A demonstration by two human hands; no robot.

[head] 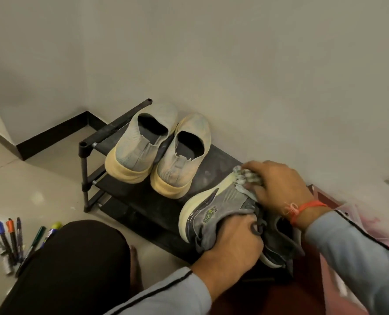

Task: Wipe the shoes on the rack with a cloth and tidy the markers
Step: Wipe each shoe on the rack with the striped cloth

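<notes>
Plain off-white wall [234,64] and pale tiled floor [41,189] make up the backdrop, with a low black shoe rack [214,155] pushed against the wall. On its top shelf a pair of light grey slip-on shoes [157,148] with yellowed soles is parked side by side, heels toward the camera. To their right, a grey sneaker [223,212] is gripped at the ankle end by the left hand [229,244], fingers curled round it, and kept tilted on its side. A bunched grey cloth [245,178] is pressed onto the sneaker's toe by the right hand [277,185], fingers wrapped over it. Several markers [13,242] are scattered on the floor at far left, beside a dark-trousered knee [75,264].
</notes>
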